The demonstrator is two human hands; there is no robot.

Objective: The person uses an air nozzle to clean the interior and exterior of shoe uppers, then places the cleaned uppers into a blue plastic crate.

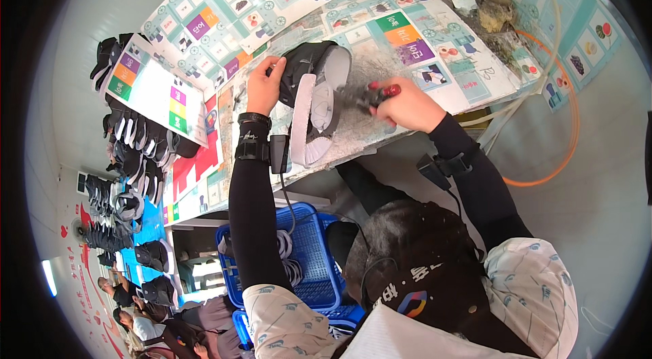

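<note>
My left hand (263, 86) grips the black upper of a shoe (314, 97) that lies sole-up on the worktable (380, 40). The shoe's white ribbed sole faces me. My right hand (407, 105) holds a small tool with a red handle (380, 93), its dark tip against the side of the shoe. Both forearms wear black sleeves with wrist straps.
Printed paper sheets cover the table. Rows of black shoes (132, 148) stand on racks at the left. A blue plastic crate (309, 257) sits below the table by my knees. An orange hose (570, 101) loops at the right. A grimy lump of rag (494, 9) lies at the table's far right.
</note>
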